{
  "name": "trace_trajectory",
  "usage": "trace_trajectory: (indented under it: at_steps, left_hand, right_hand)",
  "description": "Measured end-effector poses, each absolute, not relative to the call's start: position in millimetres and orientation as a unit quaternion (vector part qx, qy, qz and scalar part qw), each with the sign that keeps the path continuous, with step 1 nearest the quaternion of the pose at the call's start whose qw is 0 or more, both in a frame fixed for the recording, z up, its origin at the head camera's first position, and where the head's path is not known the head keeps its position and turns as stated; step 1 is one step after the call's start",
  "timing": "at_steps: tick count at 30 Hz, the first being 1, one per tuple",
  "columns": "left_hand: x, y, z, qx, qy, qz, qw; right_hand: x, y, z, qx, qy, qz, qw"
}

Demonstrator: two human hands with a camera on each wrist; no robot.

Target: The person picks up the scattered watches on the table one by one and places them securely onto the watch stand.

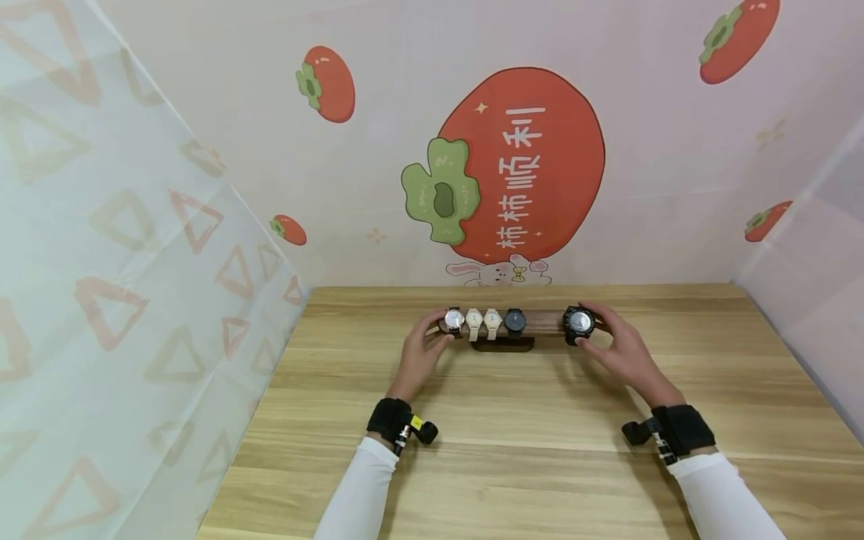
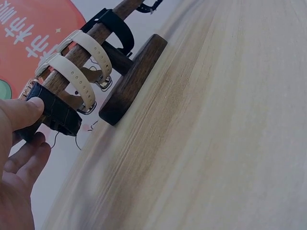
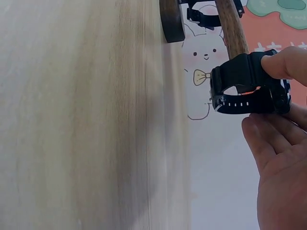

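A dark wooden watch stand (image 1: 543, 323) with a horizontal bar stands toward the back of the table. At the bar's left end my left hand (image 1: 417, 358) pinches a watch with a pale dial (image 1: 454, 319) between thumb and fingers; its black strap (image 2: 60, 112) loops round the bar. My right hand (image 1: 629, 356) grips a chunky black wristwatch (image 1: 580, 323) at the right end, thumb on its strap (image 3: 237, 72) and fingers beneath. Between them hang two cream watches (image 1: 475, 321) and a black watch (image 1: 515, 321), side by side left of the middle.
The stand's foot (image 2: 134, 79) rests on the wood-grain table (image 1: 499, 450). Close behind the table rises a wall (image 1: 364, 225) printed with persimmons, and patterned panels (image 1: 169, 300) close off the sides. Each wrist wears a black strap with a small camera (image 1: 425, 432).
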State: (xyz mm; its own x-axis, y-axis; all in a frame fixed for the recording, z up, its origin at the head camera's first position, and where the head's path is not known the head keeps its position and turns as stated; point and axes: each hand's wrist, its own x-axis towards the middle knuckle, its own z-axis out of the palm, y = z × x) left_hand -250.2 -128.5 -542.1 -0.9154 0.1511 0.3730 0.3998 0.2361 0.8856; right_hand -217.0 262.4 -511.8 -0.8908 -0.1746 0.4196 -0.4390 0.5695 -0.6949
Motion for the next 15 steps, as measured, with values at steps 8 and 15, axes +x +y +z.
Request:
trace_trajectory:
  at_steps: [8,15]
  left_hand:
    - [-251,-128,-545,-0.180,-0.774,-0.598,0.104]
    - [-251,-129,-547,-0.179,-0.773,-0.599,0.104]
  right_hand:
    - [-221,258,-514,0.169,-0.880,0.425,0.131]
    - [-224,252,-516,0.178,-0.876,0.430,0.124]
